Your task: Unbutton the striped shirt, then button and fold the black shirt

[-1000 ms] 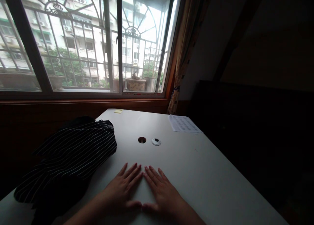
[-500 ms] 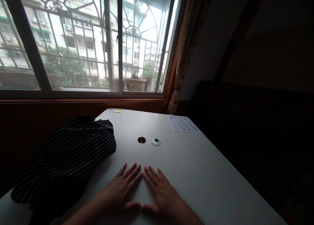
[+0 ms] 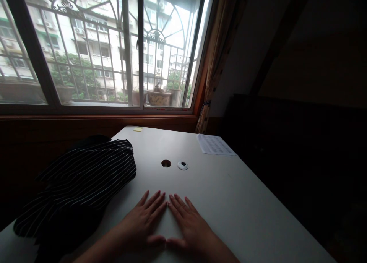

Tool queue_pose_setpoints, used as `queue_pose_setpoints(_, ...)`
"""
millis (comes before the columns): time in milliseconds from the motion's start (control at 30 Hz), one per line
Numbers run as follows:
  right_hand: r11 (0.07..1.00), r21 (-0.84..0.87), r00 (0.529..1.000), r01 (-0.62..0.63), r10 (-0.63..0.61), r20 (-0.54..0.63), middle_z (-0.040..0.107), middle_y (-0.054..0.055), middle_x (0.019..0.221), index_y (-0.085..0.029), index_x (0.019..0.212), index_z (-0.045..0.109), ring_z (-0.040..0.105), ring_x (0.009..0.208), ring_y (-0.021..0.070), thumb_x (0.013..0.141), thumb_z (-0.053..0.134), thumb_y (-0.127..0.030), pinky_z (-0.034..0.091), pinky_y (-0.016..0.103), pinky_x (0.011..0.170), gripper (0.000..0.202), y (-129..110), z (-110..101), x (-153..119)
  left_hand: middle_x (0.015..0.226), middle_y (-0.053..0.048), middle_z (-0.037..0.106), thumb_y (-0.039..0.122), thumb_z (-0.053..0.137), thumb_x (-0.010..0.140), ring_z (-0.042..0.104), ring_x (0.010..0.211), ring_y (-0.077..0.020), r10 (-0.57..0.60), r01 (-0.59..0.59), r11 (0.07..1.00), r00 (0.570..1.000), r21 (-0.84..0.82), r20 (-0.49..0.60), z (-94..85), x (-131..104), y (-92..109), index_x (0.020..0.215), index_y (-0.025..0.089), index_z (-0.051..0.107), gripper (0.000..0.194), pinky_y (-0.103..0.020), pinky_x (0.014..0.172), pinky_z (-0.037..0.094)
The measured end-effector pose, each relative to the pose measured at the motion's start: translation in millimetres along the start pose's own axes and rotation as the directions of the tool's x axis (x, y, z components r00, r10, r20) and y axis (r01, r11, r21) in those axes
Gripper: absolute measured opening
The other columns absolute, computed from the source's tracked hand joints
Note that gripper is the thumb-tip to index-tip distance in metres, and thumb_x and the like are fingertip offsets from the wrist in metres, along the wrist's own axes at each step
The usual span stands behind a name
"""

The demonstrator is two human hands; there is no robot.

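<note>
Both palms lie face down on the white table (image 3: 229, 202), close to its near edge. My left hand (image 3: 145, 219) is spread flat, holding nothing. Mirroring it, my right hand (image 3: 189, 221) also rests flat with its fingers stretched out. The index fingertips come together at the top and the thumb tips at the bottom, framing a patch of tabletop. To the left of my left hand lies a heap of black cloth with thin white stripes (image 3: 106, 171). Beyond the fingertips are a round hole (image 3: 166, 163) in the tabletop and a white ring-shaped cover (image 3: 182, 165) beside it.
Printed sheets of paper (image 3: 216, 144) lie at the table's far right corner. A small yellow sticky note (image 3: 138, 129) sits at the far left edge. Behind the table are a barred window (image 3: 97, 52) and a tied curtain (image 3: 205, 110). The right side is dark.
</note>
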State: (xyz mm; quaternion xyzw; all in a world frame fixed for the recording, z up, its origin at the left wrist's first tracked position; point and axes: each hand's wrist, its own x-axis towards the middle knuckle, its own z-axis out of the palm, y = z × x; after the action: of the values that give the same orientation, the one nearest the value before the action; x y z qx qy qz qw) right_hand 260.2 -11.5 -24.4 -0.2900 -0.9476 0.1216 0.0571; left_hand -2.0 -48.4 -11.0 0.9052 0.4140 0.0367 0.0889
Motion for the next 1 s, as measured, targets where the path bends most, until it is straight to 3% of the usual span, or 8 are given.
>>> queue_pose_setpoints(733, 0.998, 0.068, 1.0, -0.013, 0.013, -0.01, 0.004, 0.007, 0.163, -0.026, 0.158, 0.004, 0.009, 0.15, 0.0323, 0.091, 0.049, -0.071, 0.007, 0.057, 0.122, 0.093, 0.6, 0.0, -0.7, 0.162, -0.01, -0.001, 0.075, 0.035, 0.091, 0.007, 0.15, -0.0382, 0.037, -0.036, 0.999, 0.999, 0.026, -0.028, 5.5, 1.5, -6.3, 0.156, 0.026, -0.008, 0.092, -0.064, 0.119, 0.008)
queue_pose_setpoints(1000, 0.999, 0.03, 0.997, 0.036, -0.034, -0.076, 0.01, 0.009, 0.162, -0.024, 0.159, 0.006, 0.014, 0.15, 0.0319, 0.091, 0.052, -0.068, 0.011, 0.055, 0.123, 0.093, 3.3, 2.0, -2.6, 0.163, -0.01, 0.001, 0.074, 0.037, 0.091, 0.009, 0.149, -0.0393, 0.047, -0.046, 0.999, 0.998, 0.024, -0.046, 7.9, 2.6, -6.9, 0.157, 0.026, -0.008, 0.093, -0.065, 0.119, 0.01)
